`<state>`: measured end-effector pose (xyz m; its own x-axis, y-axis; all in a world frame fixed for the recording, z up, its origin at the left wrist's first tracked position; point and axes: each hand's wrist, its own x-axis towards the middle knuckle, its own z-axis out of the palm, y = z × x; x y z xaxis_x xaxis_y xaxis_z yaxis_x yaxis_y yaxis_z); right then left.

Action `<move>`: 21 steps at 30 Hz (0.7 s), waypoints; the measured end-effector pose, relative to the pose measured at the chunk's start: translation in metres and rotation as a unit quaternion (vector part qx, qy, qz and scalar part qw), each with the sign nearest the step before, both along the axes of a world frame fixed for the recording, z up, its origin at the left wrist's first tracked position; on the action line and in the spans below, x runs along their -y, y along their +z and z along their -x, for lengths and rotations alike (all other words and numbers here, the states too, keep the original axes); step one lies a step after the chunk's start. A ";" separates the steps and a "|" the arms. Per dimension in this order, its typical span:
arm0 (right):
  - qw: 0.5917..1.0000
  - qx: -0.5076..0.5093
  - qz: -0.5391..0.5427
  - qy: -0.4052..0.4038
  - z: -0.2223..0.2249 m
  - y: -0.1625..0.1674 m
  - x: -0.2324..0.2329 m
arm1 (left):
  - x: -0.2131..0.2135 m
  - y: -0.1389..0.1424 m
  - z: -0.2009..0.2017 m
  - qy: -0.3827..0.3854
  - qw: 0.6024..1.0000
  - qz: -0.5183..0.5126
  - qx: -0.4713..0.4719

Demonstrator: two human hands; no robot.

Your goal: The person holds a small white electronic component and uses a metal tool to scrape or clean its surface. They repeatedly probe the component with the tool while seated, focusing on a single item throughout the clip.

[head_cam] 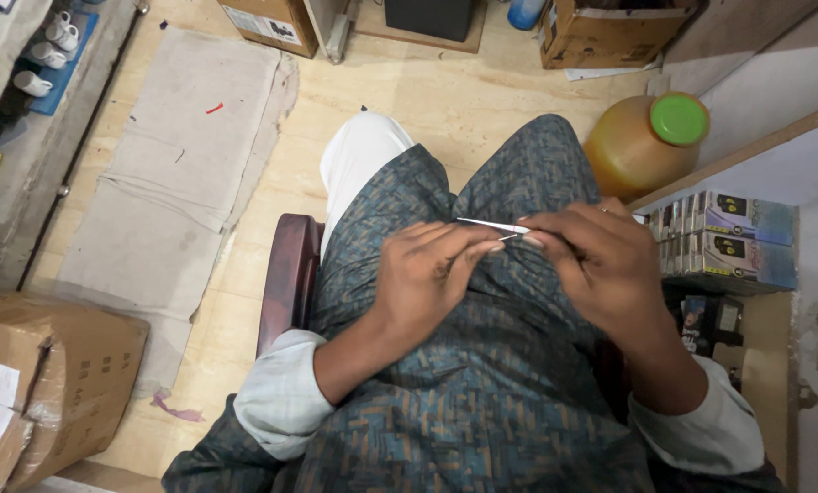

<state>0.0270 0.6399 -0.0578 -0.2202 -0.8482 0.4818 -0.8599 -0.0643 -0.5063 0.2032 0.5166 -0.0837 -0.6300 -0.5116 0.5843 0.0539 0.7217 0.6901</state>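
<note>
Your two hands meet over your lap, fingertips nearly touching. Your left hand [427, 274] is curled, its fingers pinched together at the near end of a thin metal tool, apparently tweezers [493, 225], though it is too slim to name with certainty. Your right hand [601, 260] closes on the same tool from the other side, thumb and forefinger clamped around its middle, so both hands grip it at once. The free tip of the tool sticks out just beyond your left fingertips, pointing away from your right hand. Whatever small piece may sit between your fingers is hidden.

Under both hands lies your patterned blue-green tunic [482, 383], with pale sleeve cuffs [281, 393] showing behind each wrist. Just outside your left wrist is the dark red armrest of the chair [285, 274] you sit on. Beyond your left hand a white trouser leg [358, 155] stretches out over the pale tiled floor [445, 91].

Just beyond your right hand stands a large amber plastic jug with a green cap [646, 137]. To the outside of your right hand, stacked small boxes [728, 242] fill a shelf under a white counter [774, 128].

Well out past your left hand a grey cloth mat [180, 164] lies flat on the floor, and nearer you on that side sits a brown cardboard carton [52, 383]. Farthest off, ahead of both hands, more cardboard boxes [610, 32] line the wall, and white cups [48, 46] rest on a blue tray at the far left.
</note>
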 end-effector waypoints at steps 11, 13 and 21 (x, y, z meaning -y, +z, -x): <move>0.996 0.078 -0.032 0.017 0.001 0.001 0.000 | 0.008 0.008 0.001 -0.033 0.999 -0.023 0.014; 0.995 0.093 -0.030 0.018 0.000 0.001 0.000 | 0.008 0.008 0.002 -0.031 0.999 -0.024 0.018; 0.997 0.069 -0.008 0.026 0.002 -0.001 -0.001 | 0.009 0.009 0.002 -0.046 0.996 -0.074 0.033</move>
